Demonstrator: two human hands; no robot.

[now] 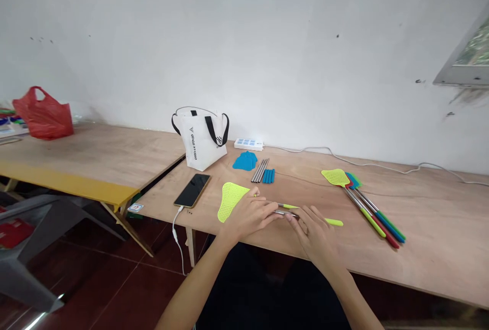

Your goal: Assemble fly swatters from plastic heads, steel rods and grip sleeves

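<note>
A yellow-green perforated fly swatter head (231,198) lies by my left hand (249,214), partly covered by it. My left hand is closed around a thin metal rod (283,213) near the table's front edge. My right hand (316,232) grips the same rod further right, its fingers bent over it. Just behind the rod, a yellow-green handle piece (288,206) is partly hidden, and a yellow-green handle end (333,222) sticks out past my right fingers. How these pieces join is covered by my hands.
Several blue swatter heads (245,161), metal tubes (260,171) and blue handles (269,176) lie behind my hands. Whole fly swatters (369,210) are stacked at right. A phone (192,190) with a cable, a white bag (204,139) and a power strip (248,144) stand leftward.
</note>
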